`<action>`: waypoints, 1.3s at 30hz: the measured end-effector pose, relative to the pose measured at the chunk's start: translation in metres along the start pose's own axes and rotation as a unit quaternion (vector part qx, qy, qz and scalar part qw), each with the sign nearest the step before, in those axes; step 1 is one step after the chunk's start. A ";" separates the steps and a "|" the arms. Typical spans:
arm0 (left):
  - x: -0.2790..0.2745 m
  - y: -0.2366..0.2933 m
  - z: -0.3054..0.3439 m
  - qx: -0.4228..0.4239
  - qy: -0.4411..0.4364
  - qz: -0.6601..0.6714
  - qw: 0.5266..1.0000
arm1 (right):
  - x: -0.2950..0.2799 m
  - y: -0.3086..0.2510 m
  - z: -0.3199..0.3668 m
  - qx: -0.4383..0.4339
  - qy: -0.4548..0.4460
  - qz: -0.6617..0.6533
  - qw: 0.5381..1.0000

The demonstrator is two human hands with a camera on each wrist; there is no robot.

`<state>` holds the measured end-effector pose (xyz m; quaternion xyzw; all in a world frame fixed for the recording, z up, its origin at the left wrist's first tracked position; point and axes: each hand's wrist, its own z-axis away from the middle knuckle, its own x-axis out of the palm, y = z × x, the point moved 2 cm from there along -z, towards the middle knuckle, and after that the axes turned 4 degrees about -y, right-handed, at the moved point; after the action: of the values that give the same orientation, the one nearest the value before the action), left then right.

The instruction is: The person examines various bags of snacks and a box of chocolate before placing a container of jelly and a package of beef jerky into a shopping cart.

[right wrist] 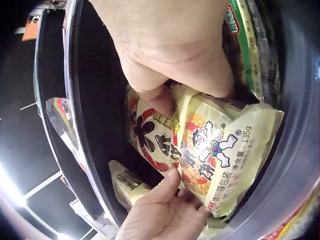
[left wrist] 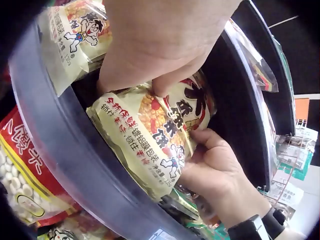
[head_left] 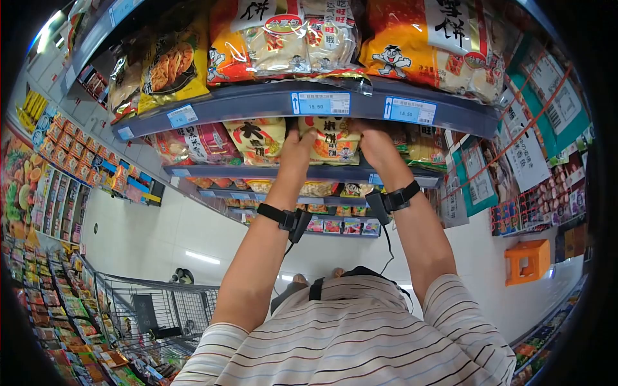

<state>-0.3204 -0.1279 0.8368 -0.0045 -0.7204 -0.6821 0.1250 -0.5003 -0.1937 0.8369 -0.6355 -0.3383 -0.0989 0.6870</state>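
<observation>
Both hands grip a pale yellow rice cracker bag [head_left: 335,145] from its two sides on the shelf below the price rail. My left hand [head_left: 297,147] is at its left edge, the thumb across the front. On the opposite side, my right hand [head_left: 378,148] holds the other edge. In the left wrist view the bag [left wrist: 150,135] lies tilted over the dark shelf lip, its printed front showing between the hands. The right wrist view shows the left hand [right wrist: 167,212] with its thumb on the front; its other fingers are partly hidden. A similar pale bag [head_left: 259,138] sits to the left.
Close above the hands runs the upper shelf edge [head_left: 257,103] with price labels, carrying large cracker bags [head_left: 425,55]. Purple bags [head_left: 203,143] stand further left. A shopping cart [head_left: 174,309] is behind at left; an orange stool [head_left: 528,260] stands at right.
</observation>
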 end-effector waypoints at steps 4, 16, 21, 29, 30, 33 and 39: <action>-0.002 -0.004 0.011 0.012 0.017 -0.044 0.999 | -0.014 0.012 0.005 0.050 0.020 0.031 0.998; -0.010 -0.024 0.019 0.040 0.014 -0.037 0.998 | -0.015 -0.013 0.001 0.012 -0.018 0.087 0.996; -0.009 -0.020 0.016 0.036 0.008 -0.057 0.998 | -0.018 -0.015 -0.030 -0.070 -0.066 0.052 0.994; 0.006 -0.005 0.039 0.087 0.002 -0.177 0.980 | -0.029 -0.002 -0.045 -0.085 -0.123 0.050 0.988; 0.007 -0.006 0.040 0.093 -0.008 -0.167 0.982 | -0.026 -0.003 -0.042 -0.088 -0.129 0.052 0.986; 0.007 -0.005 0.040 0.113 0.002 -0.203 0.973 | -0.015 -0.010 -0.031 -0.081 -0.140 0.066 0.985; 0.001 -0.019 0.037 0.144 0.008 -0.240 0.960 | -0.009 -0.012 -0.021 -0.027 -0.138 0.080 0.987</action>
<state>-0.3312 -0.0933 0.8169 0.1920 -0.7898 -0.5814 -0.0369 -0.5070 -0.2183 0.8423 -0.6866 -0.3753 0.0357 0.6217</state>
